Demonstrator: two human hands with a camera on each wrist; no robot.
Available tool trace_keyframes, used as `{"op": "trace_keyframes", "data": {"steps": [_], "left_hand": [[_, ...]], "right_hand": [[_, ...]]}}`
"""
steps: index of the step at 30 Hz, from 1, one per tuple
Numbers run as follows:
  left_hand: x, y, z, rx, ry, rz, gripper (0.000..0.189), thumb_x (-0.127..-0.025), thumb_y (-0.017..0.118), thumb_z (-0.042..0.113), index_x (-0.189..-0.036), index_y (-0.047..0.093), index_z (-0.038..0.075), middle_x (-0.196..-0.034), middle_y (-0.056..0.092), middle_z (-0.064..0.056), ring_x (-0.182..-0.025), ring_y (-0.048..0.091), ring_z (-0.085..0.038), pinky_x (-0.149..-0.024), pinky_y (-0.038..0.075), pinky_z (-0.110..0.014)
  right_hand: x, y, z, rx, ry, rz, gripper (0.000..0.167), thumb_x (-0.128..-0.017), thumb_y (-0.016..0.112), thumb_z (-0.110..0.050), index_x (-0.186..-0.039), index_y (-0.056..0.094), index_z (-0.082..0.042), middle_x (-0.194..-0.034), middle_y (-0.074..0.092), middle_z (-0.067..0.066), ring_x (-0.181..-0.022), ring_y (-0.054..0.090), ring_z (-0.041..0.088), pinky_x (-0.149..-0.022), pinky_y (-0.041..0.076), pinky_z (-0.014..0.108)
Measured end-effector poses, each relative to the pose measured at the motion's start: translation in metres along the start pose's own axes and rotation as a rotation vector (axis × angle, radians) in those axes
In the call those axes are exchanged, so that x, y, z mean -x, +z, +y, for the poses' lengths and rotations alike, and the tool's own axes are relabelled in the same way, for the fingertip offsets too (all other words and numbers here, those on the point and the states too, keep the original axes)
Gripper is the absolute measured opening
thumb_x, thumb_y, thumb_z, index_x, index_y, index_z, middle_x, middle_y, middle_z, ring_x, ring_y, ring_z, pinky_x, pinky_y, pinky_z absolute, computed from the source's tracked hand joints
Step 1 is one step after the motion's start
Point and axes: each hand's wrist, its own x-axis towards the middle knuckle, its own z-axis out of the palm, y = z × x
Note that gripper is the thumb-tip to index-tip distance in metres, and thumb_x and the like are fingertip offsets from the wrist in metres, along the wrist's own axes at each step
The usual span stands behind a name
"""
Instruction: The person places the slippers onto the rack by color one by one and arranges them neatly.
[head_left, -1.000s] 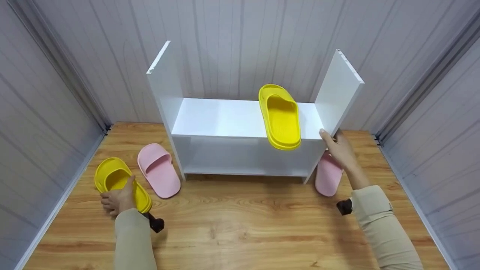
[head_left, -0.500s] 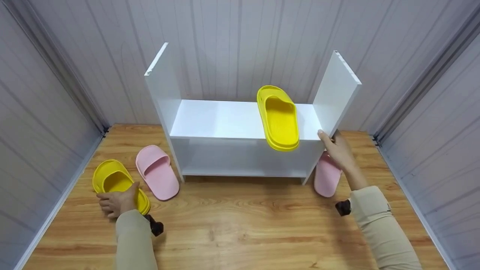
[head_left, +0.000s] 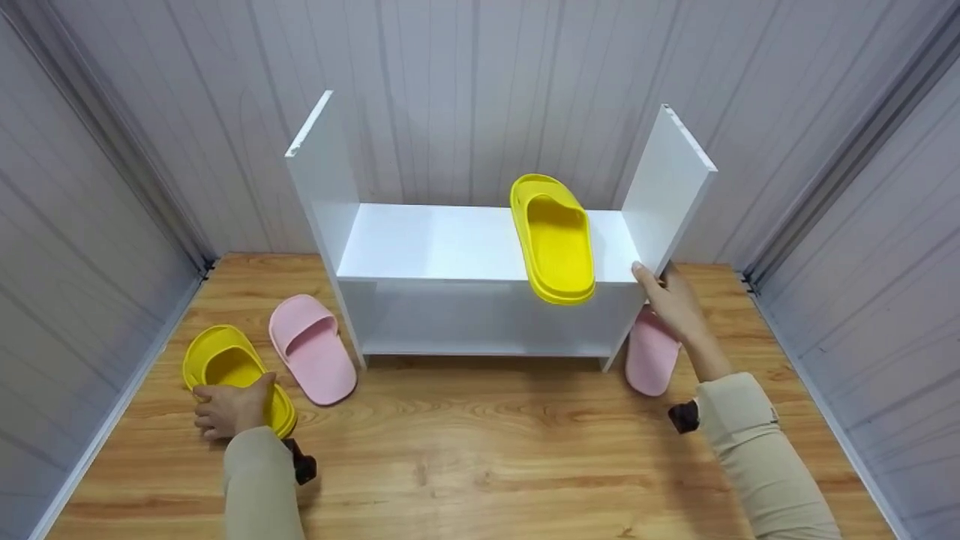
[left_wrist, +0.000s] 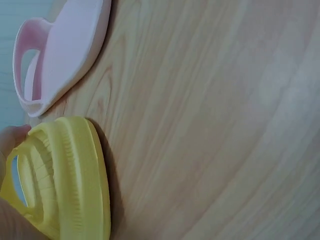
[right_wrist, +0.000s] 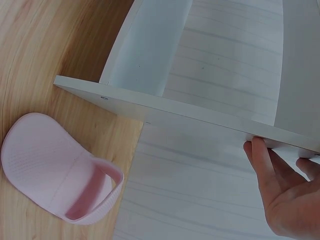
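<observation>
Pale grooved wall panels (head_left: 450, 97) on three sides, above a wood-look floor (head_left: 465, 457). At far left on that floor, a yellow slipper (head_left: 213, 346) in the grasp of the left hand (head_left: 234, 409), with thumb at the inner side and fingers curled over the outer side; impossible to tell whether flat down or slightly lifted. Just beside it, not touching, a pink slipper (head_left: 315, 352), toe toward the back wall.

Mid-floor, a white shelf unit (head_left: 435, 240) with side panels rising past the upper board. On that board, right of centre, a second yellow slipper (head_left: 556, 244), heel jutting over the front edge. At the right side panel, the right hand (head_left: 673, 304) pinching the front edge, thumb on the inner side. Outside that panel, on the floor, another pink slipper (head_left: 651, 358).

Only from the right wrist: fingertips against the panel's outer face, plus the strap of the nearby pink slipper, covered by the hand in the head view. Only from the left wrist: see-through gaps under the straps of both left-side slippers.
</observation>
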Motion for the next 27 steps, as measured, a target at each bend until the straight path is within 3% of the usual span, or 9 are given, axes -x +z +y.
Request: {"op": "trace_keyframes", "data": {"steps": [10,15,19,27], "left_hand": [[0.0,-0.01,0.011,-0.036,0.028,-0.043,0.103,-0.075,0.054,0.052,-0.136,-0.01,-0.002,-0.131,0.015,-0.035,-0.118,0.018,-0.047,-0.094,0.015,-0.056],[0.001,-0.012,0.019,-0.049,0.08,-0.044,0.105,-0.072,0.055,0.056,-0.136,-0.004,-0.002,-0.13,0.018,-0.035,-0.116,0.021,-0.048,-0.093,0.019,-0.056],[0.002,-0.013,0.024,-0.056,0.113,-0.04,0.103,-0.072,0.056,0.056,-0.135,-0.001,-0.003,-0.129,0.02,-0.034,-0.115,0.023,-0.048,-0.093,0.018,-0.056],[0.006,-0.012,0.036,-0.063,0.162,-0.097,0.104,-0.072,0.056,0.053,-0.135,-0.008,-0.001,-0.131,0.014,-0.036,-0.118,0.017,-0.048,-0.094,0.014,-0.058]], "right_hand": [[0.0,0.0,0.0,0.002,0.015,-0.006,0.078,-0.087,0.041,-0.051,-0.138,0.016,0.001,-0.133,0.028,0.028,-0.115,0.036,0.04,-0.084,0.039,0.048],[0.0,0.001,0.0,-0.011,-0.008,0.006,0.075,-0.087,0.043,-0.049,-0.136,0.021,0.003,-0.13,0.032,0.028,-0.113,0.039,0.038,-0.083,0.039,0.048],[0.0,0.001,0.0,-0.002,-0.031,0.02,0.072,-0.088,0.043,-0.047,-0.134,0.024,0.005,-0.128,0.035,0.029,-0.111,0.041,0.038,-0.083,0.04,0.047],[-0.001,0.001,0.001,0.001,-0.015,0.005,0.076,-0.088,0.042,-0.05,-0.136,0.02,0.004,-0.131,0.031,0.029,-0.113,0.039,0.039,-0.084,0.039,0.047]]}}
